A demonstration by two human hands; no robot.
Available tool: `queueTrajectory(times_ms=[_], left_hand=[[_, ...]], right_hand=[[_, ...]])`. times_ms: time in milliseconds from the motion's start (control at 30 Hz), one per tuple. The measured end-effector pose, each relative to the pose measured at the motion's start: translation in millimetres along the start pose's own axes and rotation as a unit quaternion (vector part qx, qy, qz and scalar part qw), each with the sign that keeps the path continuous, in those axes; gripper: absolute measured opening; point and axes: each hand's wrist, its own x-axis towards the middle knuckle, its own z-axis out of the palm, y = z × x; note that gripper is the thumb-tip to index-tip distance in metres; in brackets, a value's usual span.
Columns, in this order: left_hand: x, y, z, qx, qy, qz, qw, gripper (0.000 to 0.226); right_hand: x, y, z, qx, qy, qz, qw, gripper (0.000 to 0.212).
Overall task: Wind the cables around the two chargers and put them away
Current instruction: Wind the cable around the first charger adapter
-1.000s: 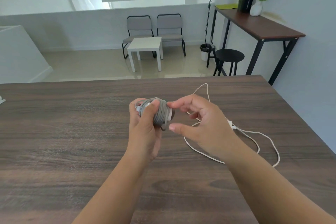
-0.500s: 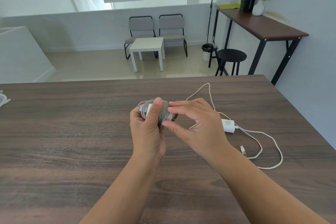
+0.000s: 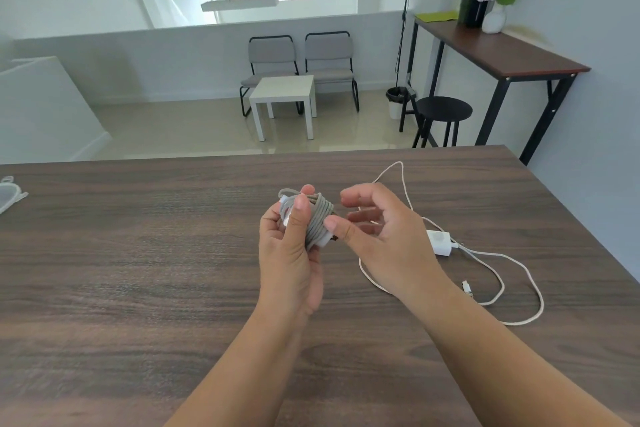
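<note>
Left grip (image 3: 291,246) clasps the light white charger wound in springy grey cable (image 3: 317,222), best pinched across its coils, right grip (image 3: 384,236) released beside it

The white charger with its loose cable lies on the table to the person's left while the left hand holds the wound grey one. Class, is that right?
Not quite. The head view shows the white charger and its loose cable on the table to the person's right. The left hand does hold the wound grey charger.
</note>
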Motion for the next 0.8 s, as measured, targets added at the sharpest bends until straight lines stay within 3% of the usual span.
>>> queueTrajectory(times_ms=[100, 167, 300, 400, 567, 800], left_hand=[[2, 0, 1, 0.01, -0.034, 0.008, 0.999, 0.091], [0, 1, 2, 0.021, -0.057, -0.001, 0.998, 0.096], [0, 1, -3, 0.051, -0.117, -0.01, 0.992, 0.075], [3, 7, -12, 0.169, -0.162, 0.056, 0.971, 0.053], [2, 14, -17, 0.266, -0.192, 0.093, 0.94, 0.042], [-3, 1, -16, 0.27, -0.149, 0.134, 0.942, 0.048]], right_hand=[[-1, 1, -1, 0.126, -0.07, 0.06, 0.988, 0.041], [-3, 1, -1, 0.202, -0.094, 0.077, 0.972, 0.049], [-4, 3, -5, 0.268, -0.057, 0.057, 0.96, 0.048], [-2, -1, -15, 0.311, -0.038, 0.044, 0.949, 0.048], [-2, -2, -23, 0.317, -0.022, 0.032, 0.948, 0.041], [-10, 3, -23, 0.26, 0.061, 0.014, 0.964, 0.031]])
